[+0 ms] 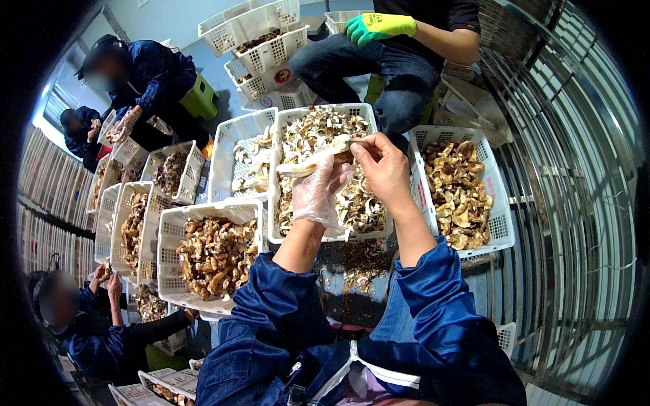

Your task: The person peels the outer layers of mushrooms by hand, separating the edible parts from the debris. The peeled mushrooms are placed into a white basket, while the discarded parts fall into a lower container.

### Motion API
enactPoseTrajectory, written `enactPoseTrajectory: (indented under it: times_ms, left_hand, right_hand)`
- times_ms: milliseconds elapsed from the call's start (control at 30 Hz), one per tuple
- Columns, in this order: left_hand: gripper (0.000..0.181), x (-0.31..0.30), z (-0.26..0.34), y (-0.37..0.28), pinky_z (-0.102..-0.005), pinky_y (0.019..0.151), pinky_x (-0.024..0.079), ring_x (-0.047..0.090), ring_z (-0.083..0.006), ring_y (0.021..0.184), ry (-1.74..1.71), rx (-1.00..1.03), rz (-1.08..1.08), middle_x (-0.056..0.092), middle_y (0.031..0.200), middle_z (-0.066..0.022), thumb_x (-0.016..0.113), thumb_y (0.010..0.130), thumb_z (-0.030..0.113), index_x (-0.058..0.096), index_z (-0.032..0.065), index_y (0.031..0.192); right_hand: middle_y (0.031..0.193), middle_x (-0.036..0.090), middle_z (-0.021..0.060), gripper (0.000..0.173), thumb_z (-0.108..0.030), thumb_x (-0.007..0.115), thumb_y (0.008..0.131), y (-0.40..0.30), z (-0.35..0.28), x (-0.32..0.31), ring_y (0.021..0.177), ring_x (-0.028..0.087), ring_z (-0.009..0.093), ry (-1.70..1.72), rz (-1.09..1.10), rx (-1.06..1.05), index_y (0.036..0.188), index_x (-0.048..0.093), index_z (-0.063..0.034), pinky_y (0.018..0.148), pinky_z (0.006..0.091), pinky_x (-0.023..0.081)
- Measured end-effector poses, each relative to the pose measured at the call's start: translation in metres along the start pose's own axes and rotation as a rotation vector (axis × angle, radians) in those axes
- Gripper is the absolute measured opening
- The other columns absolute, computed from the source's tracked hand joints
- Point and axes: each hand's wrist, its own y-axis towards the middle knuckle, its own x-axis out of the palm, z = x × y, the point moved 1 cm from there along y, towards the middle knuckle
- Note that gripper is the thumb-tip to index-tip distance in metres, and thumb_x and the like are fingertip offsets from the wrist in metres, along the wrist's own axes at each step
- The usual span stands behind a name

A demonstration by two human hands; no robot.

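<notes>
A pale, peeled-looking mushroom piece [299, 167] lies in my left hand [316, 192], which wears a clear plastic glove. My right hand [382, 165] is bare, its thumb and forefinger pinched close to the upper end of the held mushroom [339, 144]. A thin dark object [355, 142] shows at those fingertips; whether it is a small blade cannot be told. Both hands are above a white perforated plastic crate [274, 203] with mushroom trimmings [325, 122] in it.
White crates of brown mushrooms stand left [216, 259] and right [457, 193]. Pale pieces [256, 165] lie in another crate [219, 162]. Opposite sits a person with a green-yellow glove [381, 28]. Other people work at left. Metal racking [553, 203] lines the right; scraps [363, 276] litter the floor.
</notes>
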Motion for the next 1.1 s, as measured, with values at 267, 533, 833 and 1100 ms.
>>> enactPoseTrajectory:
  times_ms: [267, 533, 833, 1100]
  left_hand:
    - [0.028, -0.003, 0.005, 0.002, -0.0327, 0.072, 0.063, 0.075, -0.0233, 0.087, 0.050, -0.031, 0.034, 0.074, 0.101, -0.0126, 0.072, 0.098, 0.017, 0.065, 0.0009, 0.119]
    - [0.033, -0.020, 0.022, 0.012, -0.0333, 0.054, 0.061, 0.074, -0.0229, 0.070, 0.300, 0.049, -0.015, 0.075, 0.093, -0.0126, 0.076, 0.095, 0.024, 0.065, 0.0024, 0.117]
    - [0.028, -0.012, 0.036, 0.001, -0.0259, 0.053, 0.057, 0.070, -0.0158, 0.068, 0.277, -0.069, -0.063, 0.075, 0.093, -0.0103, 0.077, 0.095, 0.027, 0.069, 0.0043, 0.111]
    - [0.027, -0.022, 0.030, 0.011, -0.0232, 0.055, 0.059, 0.067, -0.0131, 0.068, -0.011, -0.165, 0.017, 0.074, 0.095, -0.0097, 0.075, 0.098, 0.024, 0.068, 0.0013, 0.109]
  right_hand:
    - [0.087, 0.077, 0.0102, 0.018, -0.020, 0.072, 0.098, 0.001, 0.002, 0.000, 0.084, 0.075, 0.015, 0.007, -0.033, 0.092, 0.101, 0.068, -0.0031, 0.071, 0.0321, 0.055]
    - [0.106, 0.076, 0.0128, 0.011, -0.013, 0.074, 0.093, -0.007, -0.011, -0.001, 0.094, 0.075, 0.027, -0.235, -0.037, -0.241, 0.099, 0.067, -0.0053, 0.079, 0.0364, 0.058]
    - [0.100, 0.075, 0.0129, 0.010, -0.012, 0.069, 0.096, -0.008, -0.013, -0.005, 0.092, 0.073, 0.034, -0.238, -0.025, -0.235, 0.103, 0.065, -0.0060, 0.075, 0.0422, 0.058]
    - [0.102, 0.076, 0.0137, 0.015, -0.019, 0.067, 0.097, -0.009, 0.001, 0.001, 0.094, 0.073, 0.035, -0.279, -0.090, -0.177, 0.106, 0.069, -0.0071, 0.078, 0.0430, 0.057]
